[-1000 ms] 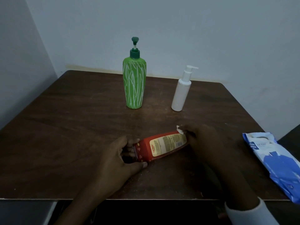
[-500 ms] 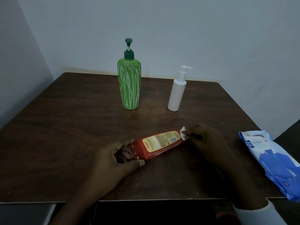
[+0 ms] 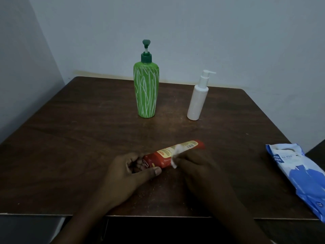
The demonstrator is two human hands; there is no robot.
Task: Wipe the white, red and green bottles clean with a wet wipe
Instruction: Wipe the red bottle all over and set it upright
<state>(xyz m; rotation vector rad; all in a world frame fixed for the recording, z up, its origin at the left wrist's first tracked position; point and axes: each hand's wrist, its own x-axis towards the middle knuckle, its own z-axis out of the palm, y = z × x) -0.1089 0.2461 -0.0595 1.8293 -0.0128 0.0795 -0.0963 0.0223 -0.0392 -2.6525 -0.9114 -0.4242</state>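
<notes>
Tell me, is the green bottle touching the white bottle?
Apart. The head view shows the green bottle and the white bottle both upright, with a clear strip of bare table between them.

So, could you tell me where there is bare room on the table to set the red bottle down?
Bare table left of the green bottle, and between the white bottle and the wipes pack. Crowded front centre.

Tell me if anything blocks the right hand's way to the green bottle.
Nothing visible does. The right hand presses a wet wipe on the red bottle; only bare table lies between it and the upright green bottle.
</notes>
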